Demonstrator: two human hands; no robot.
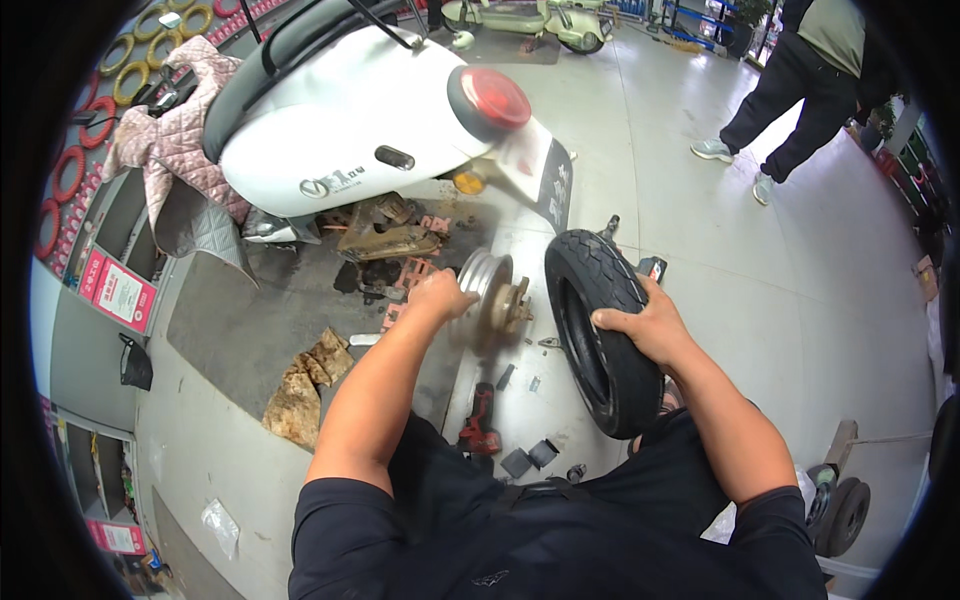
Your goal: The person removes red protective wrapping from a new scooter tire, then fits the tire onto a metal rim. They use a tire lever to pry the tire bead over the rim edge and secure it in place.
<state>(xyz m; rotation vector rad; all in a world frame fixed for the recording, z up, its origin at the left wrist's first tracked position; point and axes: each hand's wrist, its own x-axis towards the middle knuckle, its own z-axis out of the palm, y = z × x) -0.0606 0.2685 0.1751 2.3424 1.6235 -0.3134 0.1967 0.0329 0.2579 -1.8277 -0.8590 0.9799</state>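
My left hand [440, 298] is closed on the edge of a silver wheel rim [484, 280], smeared by motion, whose brownish hub and axle stick out to the right. A black scooter tyre [608, 330] stands upright to the right of the rim, apart from it. My right hand [650, 322] grips the tyre's right side, thumb over the near sidewall edge and fingers behind the tread. A red and black cordless power tool [481, 425] lies on the floor between my knees, with small dark blocks [530, 457] beside it.
A white scooter [340, 130] with a red tail light stands ahead on the left, over a dark mat [230, 320]. A stained brown cloth [305, 390] lies to the left. Someone in dark trousers [815, 110] stands at the far right. Small wheels [845, 515] sit at lower right.
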